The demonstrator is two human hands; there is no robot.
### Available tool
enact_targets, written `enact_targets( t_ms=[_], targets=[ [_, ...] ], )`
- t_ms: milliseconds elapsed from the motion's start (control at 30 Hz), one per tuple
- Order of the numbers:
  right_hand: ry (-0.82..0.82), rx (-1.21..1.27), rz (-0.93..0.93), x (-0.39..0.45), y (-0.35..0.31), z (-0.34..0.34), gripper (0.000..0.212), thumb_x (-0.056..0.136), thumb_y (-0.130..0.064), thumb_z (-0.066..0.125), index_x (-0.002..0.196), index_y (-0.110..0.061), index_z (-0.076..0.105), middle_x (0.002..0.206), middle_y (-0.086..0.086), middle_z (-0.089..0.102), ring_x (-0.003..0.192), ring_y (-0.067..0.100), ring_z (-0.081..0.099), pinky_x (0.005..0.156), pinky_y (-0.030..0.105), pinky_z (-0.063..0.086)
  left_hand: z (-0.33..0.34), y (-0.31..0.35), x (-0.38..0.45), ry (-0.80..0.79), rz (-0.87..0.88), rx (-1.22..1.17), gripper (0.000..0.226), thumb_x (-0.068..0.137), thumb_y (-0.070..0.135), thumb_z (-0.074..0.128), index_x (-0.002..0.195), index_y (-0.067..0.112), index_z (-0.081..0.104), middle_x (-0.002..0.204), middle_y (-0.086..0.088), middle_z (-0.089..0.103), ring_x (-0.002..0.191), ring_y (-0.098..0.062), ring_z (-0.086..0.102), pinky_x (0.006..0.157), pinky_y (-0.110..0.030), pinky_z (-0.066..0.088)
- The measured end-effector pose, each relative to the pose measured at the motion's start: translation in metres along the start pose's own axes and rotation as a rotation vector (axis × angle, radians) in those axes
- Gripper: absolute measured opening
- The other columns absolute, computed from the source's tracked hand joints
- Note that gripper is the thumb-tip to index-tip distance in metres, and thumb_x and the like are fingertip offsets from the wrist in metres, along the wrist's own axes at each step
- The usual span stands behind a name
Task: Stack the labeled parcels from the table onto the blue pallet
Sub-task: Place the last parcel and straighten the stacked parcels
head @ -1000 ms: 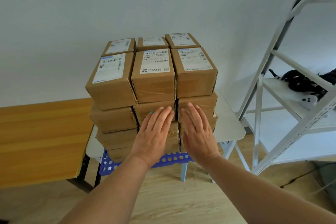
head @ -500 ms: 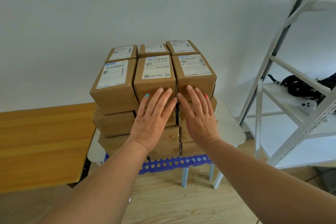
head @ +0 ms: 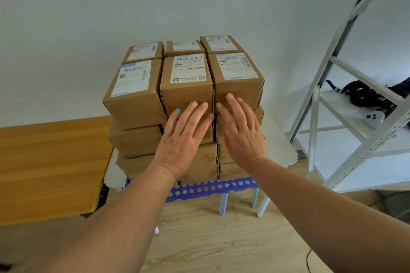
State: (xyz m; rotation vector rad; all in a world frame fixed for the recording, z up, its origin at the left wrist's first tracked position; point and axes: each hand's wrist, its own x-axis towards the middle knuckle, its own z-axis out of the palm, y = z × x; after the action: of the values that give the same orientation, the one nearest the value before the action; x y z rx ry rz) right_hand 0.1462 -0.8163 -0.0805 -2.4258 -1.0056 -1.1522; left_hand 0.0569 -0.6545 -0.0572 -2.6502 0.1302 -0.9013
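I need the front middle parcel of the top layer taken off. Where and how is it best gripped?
Judging by its pose, grip the front middle parcel by its top and front face, from the near side. Neighbouring parcels flank both of its sides, so no fingers fit there.

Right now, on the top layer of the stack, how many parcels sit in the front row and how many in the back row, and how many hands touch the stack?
Front-row parcels: 3, left, middle, right
Back-row parcels: 3, left, middle, right
Hands on the stack: 2, left hand, right hand
Total: 6 top-layer parcels, 2 hands
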Motion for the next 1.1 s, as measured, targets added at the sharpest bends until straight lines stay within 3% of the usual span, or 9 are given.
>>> enact_targets(
  t_ms=[100,167,333,533,667,733,833,967,1100],
  targets=[
    [0.053,0.075,-0.027,-0.029,-0.005,0.006,0.056,0.086,-0.003,0.061,0.141,-0.008,0.05,0.149,0.01,0.034,0.138,0.031,0.036,0.113,0.046,0.034,0.017,0.013,-0.033,0.023,0.052,-0.092,0.058,0.08,0.004,0.069,0.135,0.016,0.054,0.142,-0.009,0.042,0.134,-0.027,0.038,0.109,-0.044,0.032],
    [-0.006,0.094,-0.042,-0.059,-0.009,0.016,0.055,0.084,-0.002,0.063,0.138,-0.01,0.053,0.143,0.011,0.043,0.133,0.032,0.042,0.11,0.047,0.037,0.031,0.025,-0.057,-0.083,0.044,-0.146,0.057,0.071,0.005,0.078,0.125,0.016,0.063,0.132,-0.009,0.05,0.124,-0.028,0.045,0.1,-0.044,0.042],
    [-0.317,-0.005,-0.081,-0.119,0.001,0.042,0.084,0.059,0.0,0.083,0.133,-0.022,0.049,0.135,0.01,0.045,0.127,0.032,0.042,0.11,0.047,0.037,0.055,0.046,-0.08,-0.331,0.048,-0.197,0.059,0.055,0.0,0.08,0.111,0.01,0.067,0.128,-0.011,0.043,0.114,-0.032,0.045,0.088,-0.048,0.049],
    [-0.478,-0.142,-0.246,-0.135,0.024,0.057,0.073,0.057,0.003,0.078,0.126,-0.013,0.064,0.156,0.01,0.021,0.141,0.033,0.023,0.116,0.052,0.016,0.081,0.056,-0.088,-0.417,0.212,-0.064,0.052,0.069,0.007,0.072,0.12,0.009,0.065,0.141,-0.011,0.048,0.132,-0.03,0.041,0.11,-0.053,0.022],
    [-0.53,-0.156,-0.299,-0.142,0.027,0.063,0.056,0.069,-0.002,0.067,0.123,-0.016,0.066,0.163,0.003,-0.004,0.145,0.032,0.011,0.119,0.05,0.01,0.091,0.061,-0.098,-0.518,0.261,0.006,0.04,0.074,0.011,0.071,0.114,0.011,0.071,0.137,-0.009,0.052,0.132,-0.027,0.042,0.112,-0.058,0.019],
    [-0.538,-0.146,-0.296,-0.145,0.028,0.065,0.054,0.069,-0.003,0.071,0.121,-0.014,0.067,0.163,0.003,0.0,0.145,0.032,0.012,0.118,0.05,0.014,0.092,0.062,-0.098,-0.569,0.268,0.027,0.037,0.076,0.011,0.068,0.113,0.012,0.071,0.139,-0.008,0.051,0.134,-0.026,0.04,0.113,-0.059,0.018],
    [-0.547,-0.149,-0.287,-0.144,0.029,0.069,0.058,0.068,-0.001,0.073,0.125,-0.012,0.065,0.16,0.006,0.009,0.145,0.032,0.014,0.116,0.05,0.017,0.091,0.06,-0.094,-0.623,0.278,0.077,0.035,0.085,0.011,0.06,0.119,0.012,0.068,0.149,-0.01,0.038,0.141,-0.027,0.029,0.114,-0.061,0.002],
    [-0.576,-0.19,-0.294,-0.145,0.033,0.073,0.066,0.074,0.0,0.061,0.139,-0.01,0.053,0.163,0.004,-0.002,0.148,0.029,0.005,0.119,0.05,0.014,0.091,0.06,-0.09,-0.715,0.329,0.125,0.038,0.091,0.007,0.051,0.129,0.009,0.058,0.157,-0.012,0.017,0.146,-0.028,0.011,0.106,-0.06,-0.021],
    [-0.619,-0.207,-0.308,-0.145,0.034,0.073,0.067,0.077,-0.003,0.053,0.143,-0.01,0.048,0.163,0.004,-0.012,0.149,0.027,-0.001,0.12,0.049,0.013,0.089,0.061,-0.087,-0.752,0.312,0.112,0.039,0.091,0.005,0.051,0.13,0.009,0.056,0.157,-0.011,0.013,0.146,-0.028,0.008,0.104,-0.059,-0.024]
  ],
)
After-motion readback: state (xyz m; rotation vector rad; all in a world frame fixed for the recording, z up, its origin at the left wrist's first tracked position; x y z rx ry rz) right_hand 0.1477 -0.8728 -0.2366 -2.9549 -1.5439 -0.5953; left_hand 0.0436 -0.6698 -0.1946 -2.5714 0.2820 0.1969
